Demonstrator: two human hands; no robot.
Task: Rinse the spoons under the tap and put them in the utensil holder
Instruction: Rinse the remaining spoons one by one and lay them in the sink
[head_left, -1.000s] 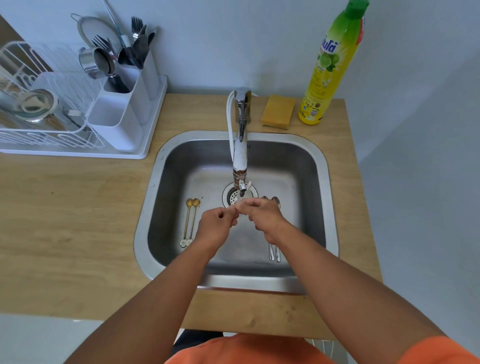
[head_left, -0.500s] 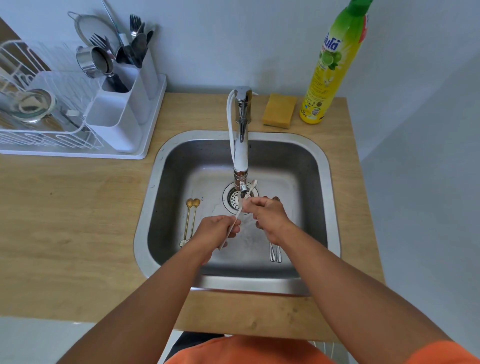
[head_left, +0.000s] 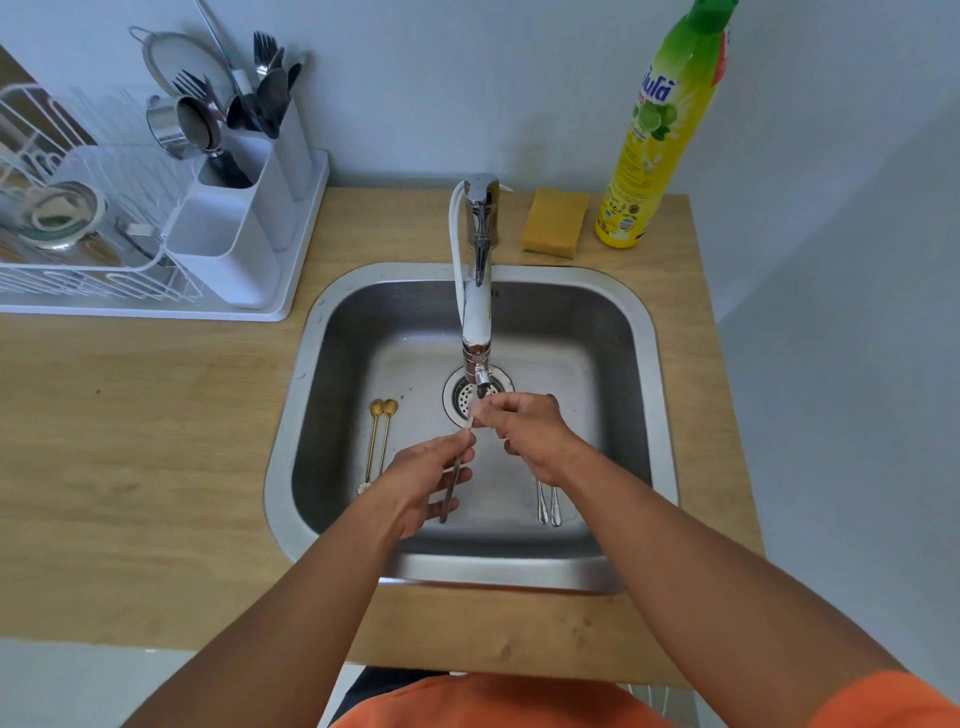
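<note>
Over the steel sink, my left hand grips the handle of a slim silver spoon. My right hand pinches that spoon's bowl end right under the tap spout. Two gold spoons lie side by side on the sink floor at the left. Two silver spoons lie at the right, their bowls hidden under my right wrist. The white utensil holder stands at the back left with forks and spoons in its far compartments.
A white dish rack with a bowl sits left of the holder on a white tray. A yellow sponge and a tall yellow-green dish soap bottle stand behind the sink. The wooden counter stretches to the left.
My left hand slid down the spoon's handle toward me while my right hand stayed at the bowl end under the spout. The spoon now shows full length between the hands.
</note>
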